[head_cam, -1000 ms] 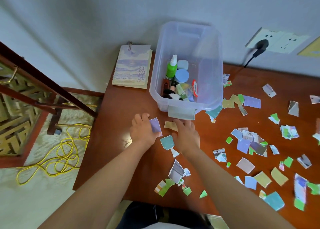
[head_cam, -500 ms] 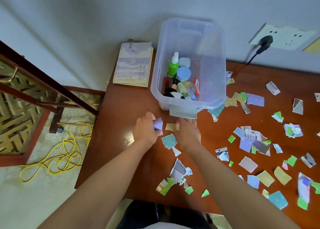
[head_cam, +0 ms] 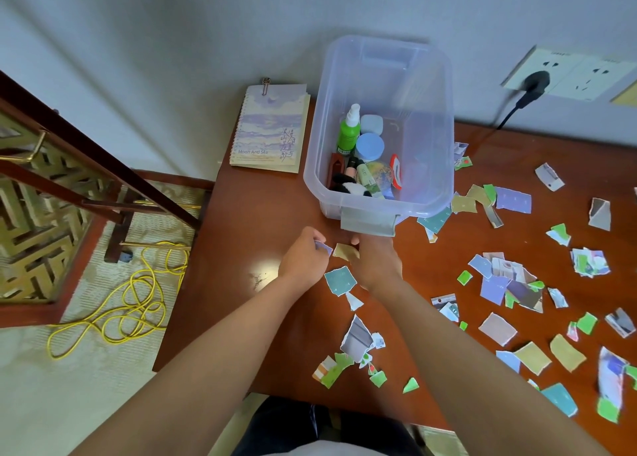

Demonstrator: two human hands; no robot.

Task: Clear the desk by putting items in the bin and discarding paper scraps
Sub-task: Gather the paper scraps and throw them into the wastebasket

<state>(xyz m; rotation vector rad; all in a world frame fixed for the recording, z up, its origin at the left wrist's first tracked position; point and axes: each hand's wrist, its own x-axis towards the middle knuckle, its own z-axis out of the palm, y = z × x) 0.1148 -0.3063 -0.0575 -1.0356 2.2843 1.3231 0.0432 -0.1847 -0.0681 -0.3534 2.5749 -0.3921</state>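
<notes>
hands [head_cam: 303, 259] pinching paper scraps [head_cam: 324, 248] just before clear bin [head_cam: 444, 193]

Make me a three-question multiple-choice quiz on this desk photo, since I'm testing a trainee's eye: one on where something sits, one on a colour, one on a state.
1. Where is the spiral notebook?
A. Inside the bin
B. On the desk, left of the bin
C. On the floor

2. What colour is the spray bottle in the bin?
A. Green
B. Red
C. Black

3. What is the left hand doing?
A. Lying flat and empty
B. Lifting the bin
C. Pinching a purple paper scrap

Answers:
1 B: the spiral notebook lies on the desk beside the clear bin's left wall.
2 A: the spray bottle has a green body and white nozzle.
3 C: the left hand has its grip closed on the purple paper scrap, while the right hand holds a tan scrap.
</notes>
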